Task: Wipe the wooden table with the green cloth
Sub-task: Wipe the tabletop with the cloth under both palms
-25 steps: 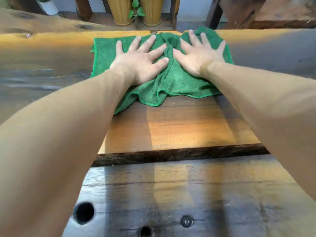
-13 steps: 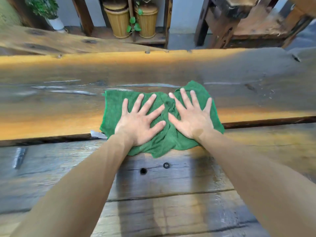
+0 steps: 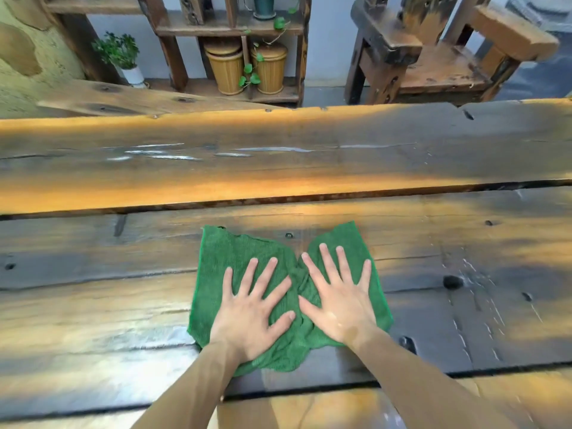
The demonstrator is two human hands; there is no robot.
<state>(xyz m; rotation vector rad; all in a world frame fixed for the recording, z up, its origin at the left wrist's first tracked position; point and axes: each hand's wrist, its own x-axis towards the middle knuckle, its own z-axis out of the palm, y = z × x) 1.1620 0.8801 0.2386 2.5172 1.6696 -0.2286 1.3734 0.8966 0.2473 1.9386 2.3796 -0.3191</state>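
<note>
Planks of dark and orange wood make up the wooden table (image 3: 123, 305), which spans the whole view. Beyond its far edge stand a wooden chair (image 3: 433, 60) and a shelf (image 3: 229, 29) holding two wicker baskets (image 3: 227, 68) and a potted plant (image 3: 119, 55). Green cloth (image 3: 235, 258) lies bunched at its middle on the tabletop, toward the near edge. Left hand (image 3: 250, 311) and right hand (image 3: 339, 300) press flat on it side by side, fingers straight and spread, gripping nothing.
</note>
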